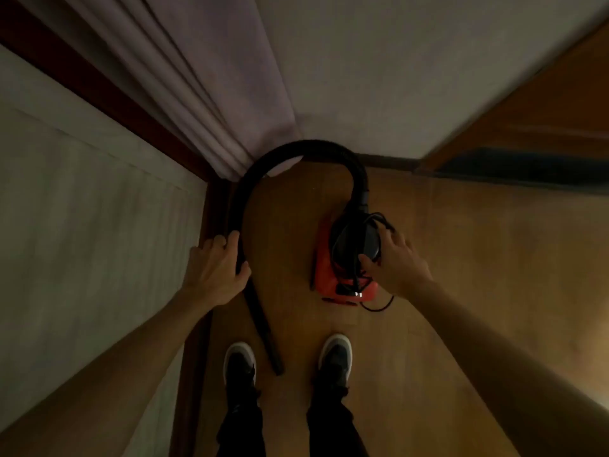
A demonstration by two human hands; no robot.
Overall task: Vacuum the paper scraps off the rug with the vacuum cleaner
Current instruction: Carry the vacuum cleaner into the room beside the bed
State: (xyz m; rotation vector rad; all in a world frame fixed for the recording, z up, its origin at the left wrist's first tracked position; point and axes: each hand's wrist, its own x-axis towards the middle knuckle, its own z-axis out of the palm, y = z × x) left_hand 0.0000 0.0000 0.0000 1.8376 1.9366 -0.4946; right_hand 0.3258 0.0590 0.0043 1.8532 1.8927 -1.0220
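Standing in dim, blurred light, the person sees no rug or paper scraps in view. The left hand [216, 270] wraps closed around the black hose [263, 163]; the right hand [392, 262] spreads its fingers over the dark top of the red vacuum cleaner [333, 278] on the wooden floor [461, 258].

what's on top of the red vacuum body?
A black rounded top with a black cord bundled over it; the right hand rests on it, and the hose joins at the far end. Anything under the hand is hidden.
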